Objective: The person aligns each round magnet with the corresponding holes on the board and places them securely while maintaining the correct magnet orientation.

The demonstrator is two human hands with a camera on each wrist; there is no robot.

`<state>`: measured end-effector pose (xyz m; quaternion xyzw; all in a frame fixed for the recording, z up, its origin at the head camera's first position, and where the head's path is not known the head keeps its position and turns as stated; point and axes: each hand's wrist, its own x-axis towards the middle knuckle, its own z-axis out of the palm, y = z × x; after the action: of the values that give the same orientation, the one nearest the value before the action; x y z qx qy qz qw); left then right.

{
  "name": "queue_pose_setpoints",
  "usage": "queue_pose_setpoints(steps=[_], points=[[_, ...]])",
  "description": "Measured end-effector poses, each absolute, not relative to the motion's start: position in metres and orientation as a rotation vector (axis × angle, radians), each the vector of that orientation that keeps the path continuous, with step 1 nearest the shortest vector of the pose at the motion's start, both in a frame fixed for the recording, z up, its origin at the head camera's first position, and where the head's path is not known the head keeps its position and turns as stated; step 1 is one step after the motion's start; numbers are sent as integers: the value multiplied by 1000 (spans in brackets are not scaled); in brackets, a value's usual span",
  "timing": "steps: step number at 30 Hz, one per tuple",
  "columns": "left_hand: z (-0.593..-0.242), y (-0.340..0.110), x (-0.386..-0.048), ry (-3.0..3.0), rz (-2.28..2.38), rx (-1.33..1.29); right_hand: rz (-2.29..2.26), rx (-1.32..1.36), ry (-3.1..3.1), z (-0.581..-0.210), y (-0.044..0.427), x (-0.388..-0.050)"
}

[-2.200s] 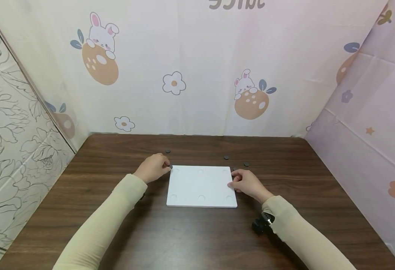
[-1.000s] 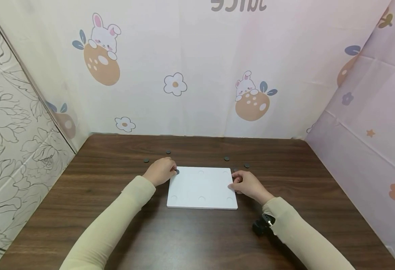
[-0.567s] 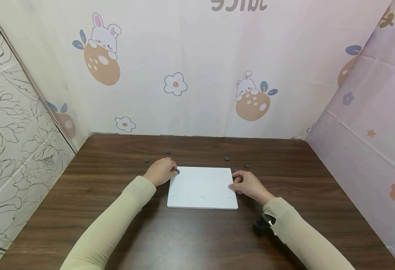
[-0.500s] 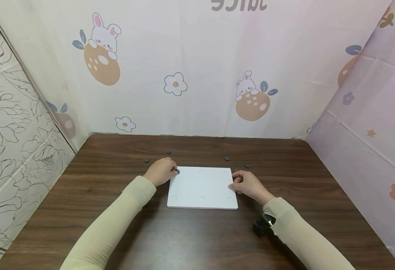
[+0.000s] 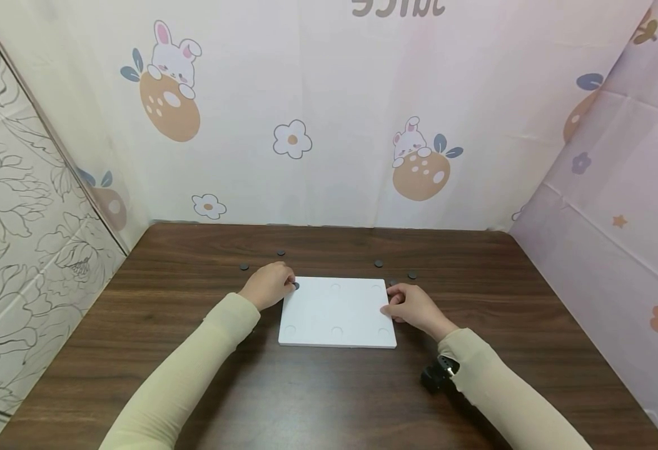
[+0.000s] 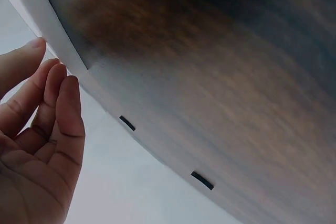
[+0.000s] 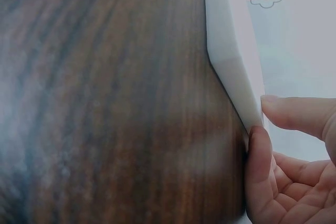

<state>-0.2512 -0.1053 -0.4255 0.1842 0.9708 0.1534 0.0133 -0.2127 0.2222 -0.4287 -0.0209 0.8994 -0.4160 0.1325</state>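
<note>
A white rectangular board [image 5: 337, 309] with shallow round recesses lies flat on the table. My left hand [image 5: 267, 286] pinches a small black disc [image 5: 296, 285] at the board's far left recess. In the left wrist view, the left hand's [image 6: 44, 140] thumb and fingertips come close together beside the board's edge; the disc is hidden there. My right hand [image 5: 413, 306] grips the board's right edge, thumb on top and fingers against the side. The right wrist view shows this grip on the board [image 7: 233, 61] from low down.
Black discs lie behind the board: one far left [image 5: 244, 267], one farther back [image 5: 281, 253], one right of centre [image 5: 378, 264] and one far right [image 5: 412, 275]. Another disc [image 5: 393, 283] sits close by the right hand. The dark wooden table [image 5: 329, 400] meets a patterned curtain [image 5: 329, 175] behind.
Since the earliest frame, the left hand has moved slightly right, bringing its disc from the board's corner onto the recess and uncovering another disc. Over the last second both hands stay still.
</note>
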Motion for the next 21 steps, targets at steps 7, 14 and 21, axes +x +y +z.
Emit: queue_pose_setpoints(steps=[7,14,21], points=[[-425,-110,-250,3015,542,571,-1199,-48,2615,-431,223,-214],[-423,-123,-248,3024,644,525,-1201,-48,2618,-433,223,-214],[-424,-137,-249,3057,687,470,-1203,-58,2626,-434,223,-214]])
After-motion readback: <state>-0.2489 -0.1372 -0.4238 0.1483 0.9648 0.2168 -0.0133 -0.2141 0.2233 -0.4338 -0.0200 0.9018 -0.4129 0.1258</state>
